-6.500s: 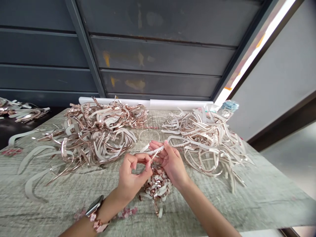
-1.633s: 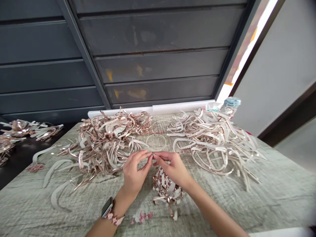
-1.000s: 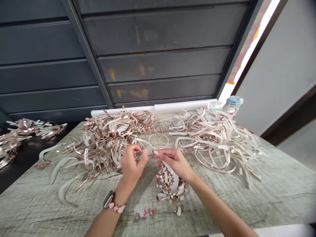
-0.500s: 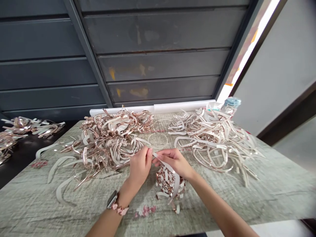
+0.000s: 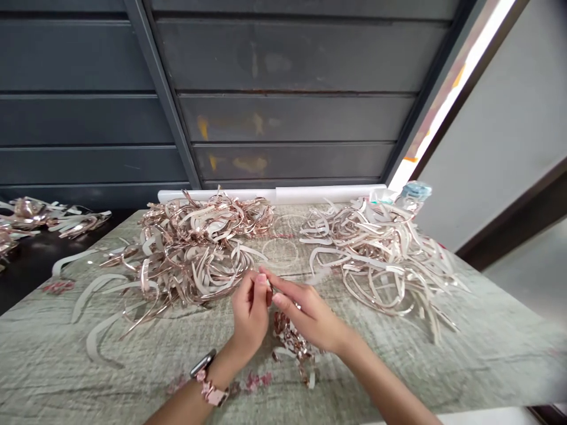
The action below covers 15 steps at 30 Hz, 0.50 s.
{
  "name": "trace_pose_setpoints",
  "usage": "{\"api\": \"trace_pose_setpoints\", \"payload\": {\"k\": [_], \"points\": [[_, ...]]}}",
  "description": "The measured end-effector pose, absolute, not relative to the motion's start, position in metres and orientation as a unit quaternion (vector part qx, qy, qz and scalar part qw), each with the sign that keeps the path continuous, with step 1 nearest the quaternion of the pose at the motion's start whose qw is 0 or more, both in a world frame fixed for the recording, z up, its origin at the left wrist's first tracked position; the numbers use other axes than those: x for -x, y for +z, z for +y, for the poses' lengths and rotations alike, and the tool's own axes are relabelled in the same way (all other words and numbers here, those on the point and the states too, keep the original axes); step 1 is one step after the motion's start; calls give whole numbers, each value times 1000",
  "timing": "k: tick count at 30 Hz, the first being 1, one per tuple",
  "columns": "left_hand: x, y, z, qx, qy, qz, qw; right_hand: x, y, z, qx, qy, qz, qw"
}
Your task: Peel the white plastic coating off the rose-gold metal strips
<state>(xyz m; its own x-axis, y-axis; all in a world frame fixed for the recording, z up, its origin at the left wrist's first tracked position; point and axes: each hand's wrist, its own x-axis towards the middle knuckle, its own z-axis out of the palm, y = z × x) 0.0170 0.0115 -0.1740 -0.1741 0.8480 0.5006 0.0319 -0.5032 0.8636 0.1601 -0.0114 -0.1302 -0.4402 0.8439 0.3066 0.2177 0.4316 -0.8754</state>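
My left hand (image 5: 251, 310) is closed in a pinch above the middle of the table, thumb against the bent index finger. My right hand (image 5: 310, 313) meets it, thumb and fingers pressed together at the same spot. Between the fingertips a sliver of a thin foil strip (image 5: 275, 290) shows; the rest is hidden or blurred. Below the right hand, partly covered by it, lies a small heap of curled rose-gold and white foil pieces (image 5: 292, 341).
A large tangle of rose-gold and white strips (image 5: 208, 254) lies left, another pile (image 5: 381, 254) right. White rolls (image 5: 332, 193) line the back edge, beside a bluish plastic-wrapped item (image 5: 415, 190). More strips (image 5: 35, 218) rest on a dark surface at far left.
The white strip that hung from the right fingers over the small heap no longer shows there; a faint white blur is beyond that hand. My right hand has turned, its fingers reaching the left thumb.
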Motion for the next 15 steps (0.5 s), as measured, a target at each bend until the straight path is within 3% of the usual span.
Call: {"api": "trace_pose_setpoints", "payload": {"k": [15], "points": [[-17,-176,-4,-603,620,346,364,-158,-129,-15,426,341,-736,400]]}}
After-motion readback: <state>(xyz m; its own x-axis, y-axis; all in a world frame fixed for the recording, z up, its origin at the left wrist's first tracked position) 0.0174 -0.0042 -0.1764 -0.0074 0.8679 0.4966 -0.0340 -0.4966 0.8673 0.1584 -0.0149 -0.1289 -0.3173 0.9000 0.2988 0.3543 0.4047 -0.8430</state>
